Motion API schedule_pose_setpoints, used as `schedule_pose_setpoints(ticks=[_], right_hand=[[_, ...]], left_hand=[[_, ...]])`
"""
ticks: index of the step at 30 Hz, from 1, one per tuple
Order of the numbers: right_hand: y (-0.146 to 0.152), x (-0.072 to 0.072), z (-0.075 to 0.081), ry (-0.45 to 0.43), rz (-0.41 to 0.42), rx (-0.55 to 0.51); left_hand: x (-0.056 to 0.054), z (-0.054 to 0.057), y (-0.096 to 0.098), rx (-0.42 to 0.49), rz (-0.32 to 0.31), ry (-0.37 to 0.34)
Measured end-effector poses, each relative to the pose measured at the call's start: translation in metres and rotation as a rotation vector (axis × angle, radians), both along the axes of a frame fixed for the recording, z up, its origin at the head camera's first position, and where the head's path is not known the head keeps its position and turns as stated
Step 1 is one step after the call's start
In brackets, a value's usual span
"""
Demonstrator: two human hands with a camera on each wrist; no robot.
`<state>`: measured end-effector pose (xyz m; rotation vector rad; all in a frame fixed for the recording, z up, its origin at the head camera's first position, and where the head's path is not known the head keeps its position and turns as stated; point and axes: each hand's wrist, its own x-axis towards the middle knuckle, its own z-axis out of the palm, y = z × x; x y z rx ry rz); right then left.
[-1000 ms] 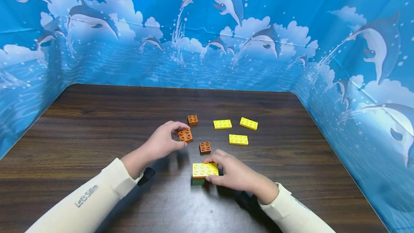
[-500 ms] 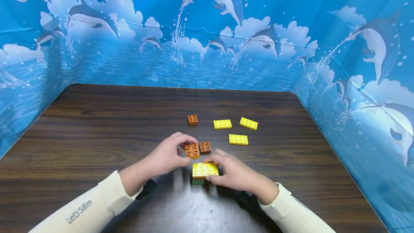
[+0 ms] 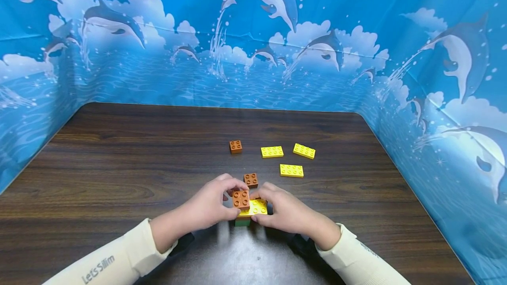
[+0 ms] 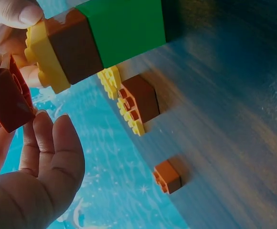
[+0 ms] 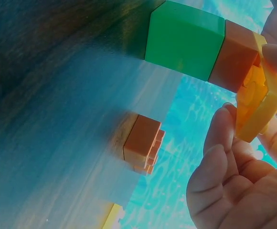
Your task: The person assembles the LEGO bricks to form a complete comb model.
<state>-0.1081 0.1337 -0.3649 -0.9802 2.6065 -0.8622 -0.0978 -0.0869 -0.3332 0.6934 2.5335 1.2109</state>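
A stack stands on the table: a green block (image 4: 129, 31) at the bottom, a brown brick (image 4: 75, 46) on it, and a yellow plate (image 3: 259, 207) on top. The plate juts out past the brick toward the right, its hollow underside showing in the right wrist view. My right hand (image 3: 283, 208) pinches the overhanging end of this plate between thumb and fingers. With thumb and fingertips, my left hand (image 3: 214, 203) holds an orange-brown brick (image 3: 240, 200), studs up, over the plate's left end. The left wrist view shows that brick (image 4: 8, 102) tilted and apart from the plate's studs.
Just behind the stack lies a brown brick (image 3: 251, 180), and farther back an orange-brown one (image 3: 235, 147). Three yellow plates, one of them nearest (image 3: 291, 170), lie to the back right. A blue dolphin-print curtain (image 3: 222, 78) surrounds the dark wooden table (image 3: 130, 144).
My left hand has brought the orange-brown brick from the back left, past the loose brown brick, to above the yellow plate's left end. The right hand keeps its hold on the plate.
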Motion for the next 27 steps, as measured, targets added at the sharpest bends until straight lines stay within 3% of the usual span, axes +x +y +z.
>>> schedule_pose_setpoints(ticks=[9, 20, 27], right_hand=[[0.0006, 0.0002, 0.0007, -0.015, 0.004, -0.008], [0.0005, -0.0006, 0.0005, -0.011, 0.009, -0.021], [0.0007, -0.0007, -0.0005, -0.013, 0.009, -0.023]], left_hand=[[0.0021, -0.0058, 0.002, 0.008, 0.015, 0.027], [0.0033, -0.0079, 0.0075, -0.042, 0.041, -0.022], [0.0043, -0.0069, 0.0084, -0.083, 0.027, 0.019]])
